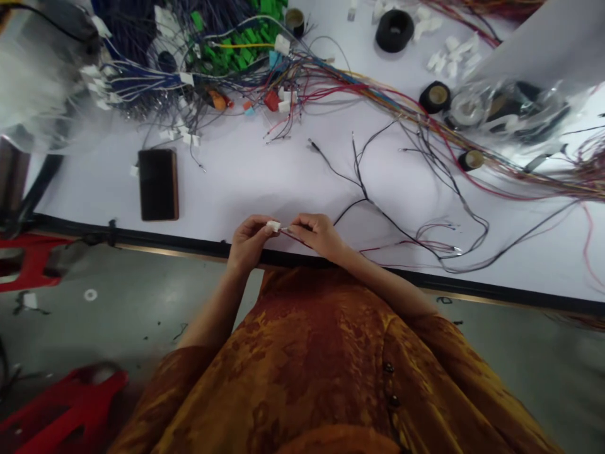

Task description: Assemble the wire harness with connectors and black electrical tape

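Note:
Near the table's front edge, my left hand [250,241] pinches a small white connector housing [273,226] between thumb and fingers. Just to its right, my right hand [317,234] is closed on a thin wire [285,229], whose end points at the housing. Whether the wire's tip sits inside the housing or only touches it, I cannot tell. A dark red wire [302,241] passes below my right fingers. Black branching wires [366,198] lie on the table to the right of my hands.
A phone [158,185] lies at the left. Behind are a long wire bundle [350,79], green connectors [236,50], tape rolls [395,30] and white housings [454,55]. Plastic bags [524,116] rest at the right. Red stools [70,403] stand on the floor at left.

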Action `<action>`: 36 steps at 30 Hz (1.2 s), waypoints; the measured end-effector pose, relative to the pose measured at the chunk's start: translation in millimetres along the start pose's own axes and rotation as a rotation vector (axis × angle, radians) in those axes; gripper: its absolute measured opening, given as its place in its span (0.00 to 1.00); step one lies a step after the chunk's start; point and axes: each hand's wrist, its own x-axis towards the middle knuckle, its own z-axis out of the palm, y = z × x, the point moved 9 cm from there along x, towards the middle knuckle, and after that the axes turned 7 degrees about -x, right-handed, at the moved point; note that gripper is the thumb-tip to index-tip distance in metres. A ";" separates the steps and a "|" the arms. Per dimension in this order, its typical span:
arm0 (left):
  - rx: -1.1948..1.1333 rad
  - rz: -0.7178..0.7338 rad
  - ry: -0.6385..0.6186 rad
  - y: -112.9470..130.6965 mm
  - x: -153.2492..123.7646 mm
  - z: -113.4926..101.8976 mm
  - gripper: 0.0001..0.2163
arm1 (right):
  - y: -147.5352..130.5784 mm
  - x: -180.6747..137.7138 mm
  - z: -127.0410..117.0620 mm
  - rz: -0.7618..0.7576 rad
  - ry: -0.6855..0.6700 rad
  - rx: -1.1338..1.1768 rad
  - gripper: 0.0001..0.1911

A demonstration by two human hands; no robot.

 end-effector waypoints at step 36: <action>0.216 0.050 0.246 4.4 -3.1 -30.6 0.13 | 50.5 -167.9 -199.7 0.412 0.337 -0.895 0.15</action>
